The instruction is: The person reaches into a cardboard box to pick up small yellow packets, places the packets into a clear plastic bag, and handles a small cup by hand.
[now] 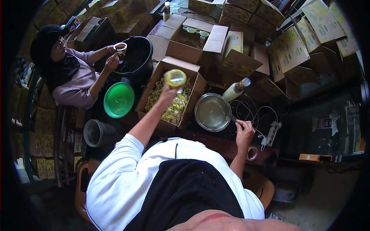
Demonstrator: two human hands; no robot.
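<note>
My left hand (168, 94) is closed round a round yellow-rimmed container (175, 78) with a pale, shiny top. It is held above an open cardboard box (197, 91) filled with yellowish shreds and shiny yellow packets (174, 112). To the right stands a round metal pan (199, 120) with cloudy pale liquid in it. Beside its right rim my right hand (244, 134) pinches a dark handle (232, 119); whether that is fixed to the pan or belongs to a tool is unclear.
A co-worker (73, 73) at left holds a small ring-topped object (120, 48) beside a black tub (148, 54). Near me are a green basin (119, 100), a grey bucket (93, 133), a bottle (233, 91), a power strip (273, 134) with cables, and a tape roll (252, 153). Cartons (241, 54) stand behind.
</note>
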